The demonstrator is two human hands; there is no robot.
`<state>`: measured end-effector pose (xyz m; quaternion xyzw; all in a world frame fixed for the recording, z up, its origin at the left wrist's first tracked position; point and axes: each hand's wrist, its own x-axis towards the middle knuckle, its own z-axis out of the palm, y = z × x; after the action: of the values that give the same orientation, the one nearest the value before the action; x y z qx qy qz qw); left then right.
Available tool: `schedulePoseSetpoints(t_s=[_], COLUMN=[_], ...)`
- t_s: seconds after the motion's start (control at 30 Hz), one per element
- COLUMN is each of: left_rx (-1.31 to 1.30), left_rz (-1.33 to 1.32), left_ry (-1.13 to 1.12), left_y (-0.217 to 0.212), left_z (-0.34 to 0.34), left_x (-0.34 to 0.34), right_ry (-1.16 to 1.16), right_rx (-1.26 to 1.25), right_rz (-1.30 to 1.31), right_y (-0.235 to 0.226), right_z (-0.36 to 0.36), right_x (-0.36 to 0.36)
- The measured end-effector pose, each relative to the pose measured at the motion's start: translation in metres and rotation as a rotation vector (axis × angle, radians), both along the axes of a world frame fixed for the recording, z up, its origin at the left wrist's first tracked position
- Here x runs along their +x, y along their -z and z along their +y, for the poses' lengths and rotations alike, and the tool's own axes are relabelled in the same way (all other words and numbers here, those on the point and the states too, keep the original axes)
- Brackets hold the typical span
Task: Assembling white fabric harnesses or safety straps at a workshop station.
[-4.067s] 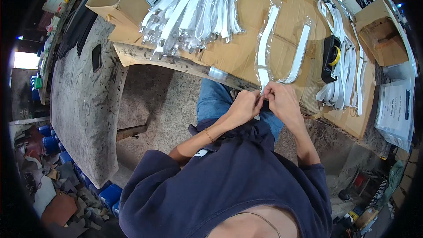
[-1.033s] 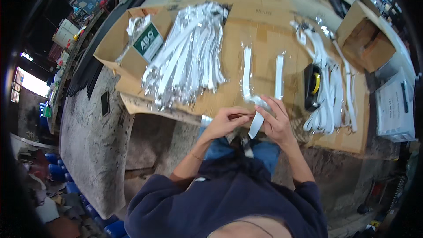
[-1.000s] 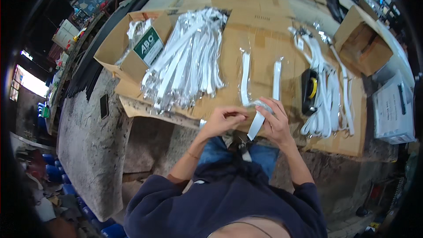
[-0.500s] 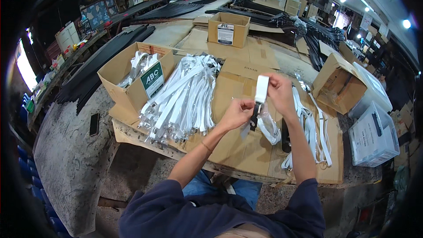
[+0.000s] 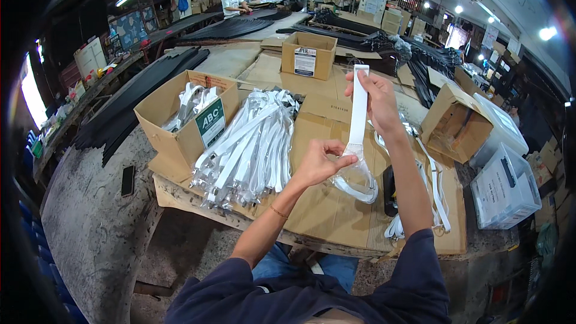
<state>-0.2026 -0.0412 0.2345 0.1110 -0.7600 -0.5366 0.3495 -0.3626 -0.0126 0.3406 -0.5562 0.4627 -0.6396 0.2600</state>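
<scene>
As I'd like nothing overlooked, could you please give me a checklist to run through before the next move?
1. Right hand grips the white strap near its upper end: ok.
2. Left hand pinches lower down, at the clear plastic: ok.
3. Raised stretch of strap lies flat, without a twist: ok.
4. Strap's lower end fully inside the plastic: cannot tell.
5. Tape dispenser in full view: not ok, the right forearm partly hides it.
6. Phone apart from the strap pile: ok.
</scene>
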Motion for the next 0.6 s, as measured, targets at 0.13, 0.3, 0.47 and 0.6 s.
schedulePoseSetpoints(t_s=[0.13, 0.3, 0.47, 0.6], left_rx=[-0.111, -0.169, -0.496, -0.754], left_rz=[0.080, 0.080, 0.424, 0.537], left_ry=[-0.120, -0.225, -0.562, -0.839], left_y=[-0.013, -0.029, -0.038, -0.034], left_z=[0.011, 0.005, -0.009, -0.006], left_x=[0.000, -0.011, -0.025, -0.015], right_ry=[-0.108, -0.174, -0.421, -0.375], right_rx=[-0.042, -0.139, -0.298, -0.352], right_rz=[-0.104, -0.206, -0.205, -0.316], right_y=[-0.012, -0.037, -0.086, -0.135], right_z=[0.009, 0.008, 0.000, 0.004], right_x=[0.008, 0.006, 0.001, 0.011])
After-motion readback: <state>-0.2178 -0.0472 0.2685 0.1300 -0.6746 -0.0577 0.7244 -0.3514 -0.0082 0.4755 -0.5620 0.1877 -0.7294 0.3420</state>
